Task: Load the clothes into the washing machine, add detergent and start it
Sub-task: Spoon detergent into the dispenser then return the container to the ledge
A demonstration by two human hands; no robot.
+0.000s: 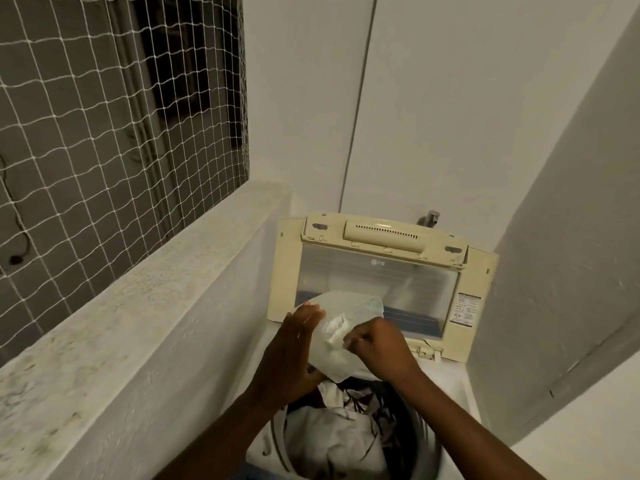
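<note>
Bag [332,358], one: left hand [294,344] flat against it; right hand [377,348] pinching.

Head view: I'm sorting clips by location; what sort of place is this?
Probably a home laundry balcony: a top-loading washing machine with its lid raised, clothes in its drum, a wall tap behind, and a netted opening beside it.

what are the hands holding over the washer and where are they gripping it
A clear plastic bag with white contents: the right hand pinches its right edge with curled fingers, the left hand lies flat against its left side.
</note>
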